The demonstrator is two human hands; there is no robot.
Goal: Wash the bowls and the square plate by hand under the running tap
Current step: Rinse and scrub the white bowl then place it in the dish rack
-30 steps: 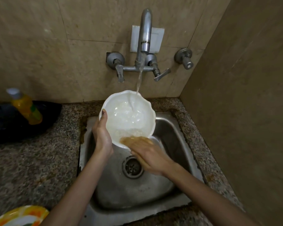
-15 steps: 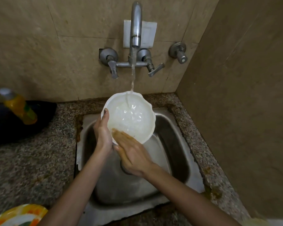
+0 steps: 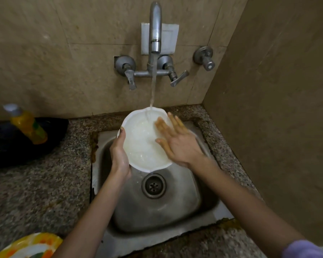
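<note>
A white bowl with a wavy rim [image 3: 141, 146] is tilted over the steel sink [image 3: 175, 211], its inside facing me. Water from the wall tap [image 3: 155, 28] streams onto its upper inside. My left hand [image 3: 119, 155] grips the bowl's left rim, thumb hooked over the edge. My right hand [image 3: 177, 141] lies flat with spread, straight fingers against the bowl's inner right side and covers that part of the rim. Cloudy water sits in the bowl's bottom.
A yellow soap bottle [image 3: 27, 125] stands on a dark object [image 3: 13, 144] on the granite counter [image 3: 35, 192] at left. An orange and yellow patterned plate [image 3: 28, 246] shows at the bottom left corner. The drain [image 3: 153, 185] lies below the bowl. A tiled wall closes the right side.
My right hand has swept from the bowl's lower rim up to its inner right side, fingers now pointing at the tap. The bowl stays under the stream in my left hand.
</note>
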